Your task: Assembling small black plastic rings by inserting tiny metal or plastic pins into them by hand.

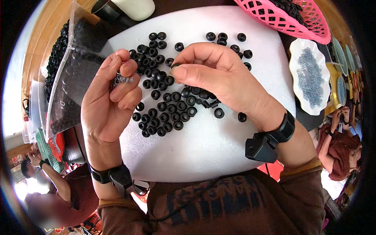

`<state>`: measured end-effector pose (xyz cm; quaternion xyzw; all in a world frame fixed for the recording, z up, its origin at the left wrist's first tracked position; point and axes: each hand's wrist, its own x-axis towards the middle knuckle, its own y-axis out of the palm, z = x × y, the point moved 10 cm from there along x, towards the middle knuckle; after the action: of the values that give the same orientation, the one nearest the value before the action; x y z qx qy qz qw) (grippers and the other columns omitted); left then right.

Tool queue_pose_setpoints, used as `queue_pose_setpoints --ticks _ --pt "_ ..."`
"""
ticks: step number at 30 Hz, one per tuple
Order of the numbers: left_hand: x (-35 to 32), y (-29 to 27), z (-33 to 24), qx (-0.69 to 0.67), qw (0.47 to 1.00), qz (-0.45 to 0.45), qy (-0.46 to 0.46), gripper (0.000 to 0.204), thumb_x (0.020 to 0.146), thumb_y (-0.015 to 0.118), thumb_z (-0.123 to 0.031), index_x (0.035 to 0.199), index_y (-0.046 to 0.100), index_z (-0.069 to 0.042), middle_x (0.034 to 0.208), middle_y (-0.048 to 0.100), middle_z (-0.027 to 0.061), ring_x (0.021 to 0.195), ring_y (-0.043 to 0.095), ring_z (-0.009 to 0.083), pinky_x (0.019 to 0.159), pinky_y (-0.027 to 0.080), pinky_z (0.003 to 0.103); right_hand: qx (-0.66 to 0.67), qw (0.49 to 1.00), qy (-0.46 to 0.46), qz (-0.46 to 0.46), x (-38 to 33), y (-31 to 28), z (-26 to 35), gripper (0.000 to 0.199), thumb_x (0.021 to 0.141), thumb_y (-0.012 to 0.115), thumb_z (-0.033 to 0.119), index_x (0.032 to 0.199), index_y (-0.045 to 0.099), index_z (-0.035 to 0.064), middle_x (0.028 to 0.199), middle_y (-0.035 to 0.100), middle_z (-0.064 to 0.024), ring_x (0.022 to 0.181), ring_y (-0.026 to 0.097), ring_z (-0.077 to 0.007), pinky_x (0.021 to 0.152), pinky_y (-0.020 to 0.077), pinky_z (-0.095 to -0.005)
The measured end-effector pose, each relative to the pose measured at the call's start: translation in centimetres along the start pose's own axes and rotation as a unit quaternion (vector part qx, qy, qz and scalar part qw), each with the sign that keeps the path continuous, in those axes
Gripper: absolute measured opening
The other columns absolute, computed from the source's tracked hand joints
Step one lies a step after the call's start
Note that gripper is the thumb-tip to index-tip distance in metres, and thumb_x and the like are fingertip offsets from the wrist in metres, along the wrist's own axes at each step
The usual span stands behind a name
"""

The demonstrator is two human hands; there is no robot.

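Observation:
My left hand (107, 102) is turned palm up with its fingers curled around a small bunch of thin metal springs (123, 80). Between thumb and forefinger, my right hand (231, 80) pinches a small black ring-shaped piece (175, 65), mostly covered by the fingertips. The two hands are apart, both raised over a white foam sheet (219, 145). Many black ring-shaped pieces (164, 116) lie scattered on the sheet, densest between and below the hands. Part of them is hidden behind my right hand.
At the left stands a clear plastic bin (71, 29) holding black pieces. A pink lattice basket (254, 11) with dark pieces sits far right, above a white scalloped dish (312, 111) of tiny springs. A white cup (137, 8) stands at the back. Other people work at both sides.

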<state>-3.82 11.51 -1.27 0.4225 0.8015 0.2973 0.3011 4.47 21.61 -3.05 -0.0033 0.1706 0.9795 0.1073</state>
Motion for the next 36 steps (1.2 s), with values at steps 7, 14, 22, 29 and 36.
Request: queue_pose_setpoints --ticks 7,14,22,29,36 --pt "2.3 0.9 0.8 0.074 0.997 -0.005 -0.026 0.019 0.094 0.044 -0.013 0.108 0.049 0.000 0.084 0.048 0.0019 0.053 0.031 0.0021 0.046 0.026 0.017 -0.018 0.997 0.045 0.067 0.4 1.3 -1.8 0.016 0.087 0.060 0.013 0.097 0.061 0.0003 0.085 0.062 -0.0002 0.079 0.057 -0.0055 0.072 0.0461 -0.0189" --pt "4.0 1.4 1.8 0.206 0.977 -0.022 -0.053 0.017 0.092 0.049 -0.013 0.103 0.054 -0.001 0.082 0.050 0.0006 0.054 0.031 0.0025 0.048 0.027 0.017 -0.127 0.978 -0.011 0.167 -0.8 4.2 -2.3 0.021 0.079 0.064 0.021 0.084 0.061 0.0009 0.071 0.061 -0.0055 0.064 0.055 -0.0125 0.060 0.0458 -0.0274" --pt "5.6 1.9 3.7 0.536 0.842 0.002 -0.058 0.016 0.090 0.053 -0.017 0.100 0.057 -0.006 0.081 0.054 -0.0033 0.057 0.041 0.0024 0.050 0.034 0.016 -0.193 0.945 -0.033 0.263 -2.5 6.6 -2.6 0.015 0.075 0.064 0.016 0.078 0.058 0.0014 0.069 0.058 -0.0083 0.071 0.054 -0.0227 0.065 0.0448 -0.0340" --pt "4.2 3.2 2.7 0.571 0.820 -0.015 -0.036 0.019 0.090 0.049 -0.015 0.103 0.057 -0.004 0.091 0.059 0.0005 0.064 0.050 0.0042 0.056 0.040 0.018 -0.171 0.950 -0.028 0.261 -2.7 6.6 -2.3 0.017 0.074 0.061 0.017 0.079 0.060 0.0009 0.071 0.060 -0.0128 0.069 0.058 -0.0293 0.063 0.0456 -0.0383" --pt "3.4 3.1 0.9 0.523 0.850 -0.045 0.045 0.022 0.089 0.047 -0.014 0.104 0.055 0.001 0.093 0.060 0.0055 0.067 0.051 0.0062 0.060 0.041 0.020 -0.158 0.956 -0.064 0.240 -2.2 6.2 -1.7 0.015 0.071 0.060 0.015 0.072 0.060 0.0001 0.063 0.058 -0.0179 0.061 0.057 -0.0357 0.054 0.0430 -0.0420"
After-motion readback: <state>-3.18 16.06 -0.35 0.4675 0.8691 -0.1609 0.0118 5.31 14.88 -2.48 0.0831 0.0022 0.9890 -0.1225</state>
